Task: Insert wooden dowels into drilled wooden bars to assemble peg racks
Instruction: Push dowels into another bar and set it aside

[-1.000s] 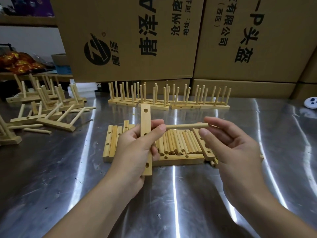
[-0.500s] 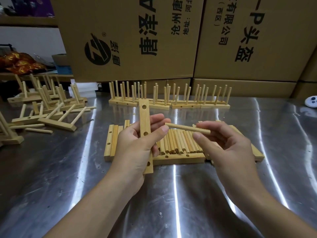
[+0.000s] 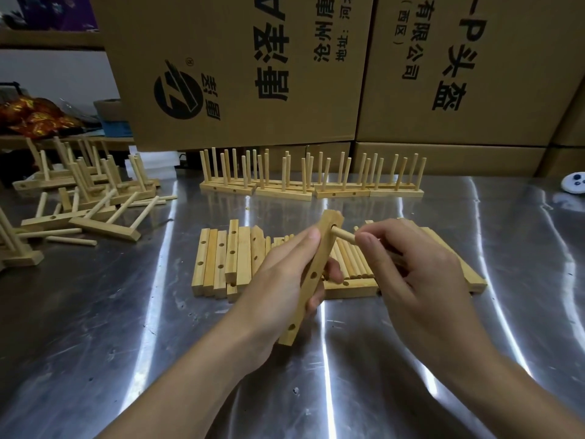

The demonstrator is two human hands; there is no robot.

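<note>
One drilled bar (image 3: 307, 288), tilted, gripped in left hand (image 3: 278, 280); right hand (image 3: 411, 274) pinches dowel (image 3: 343, 237), tip at bar's top hole. Spare bars (image 3: 218, 261) lie on steel table (image 3: 126, 312).

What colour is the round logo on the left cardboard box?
The logo is black, on a brown box; head view shows it.

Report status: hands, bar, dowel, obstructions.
Left hand grips the bar, tilted. Right hand pinches the dowel, tip in the top hole. Nothing in the way.
</note>
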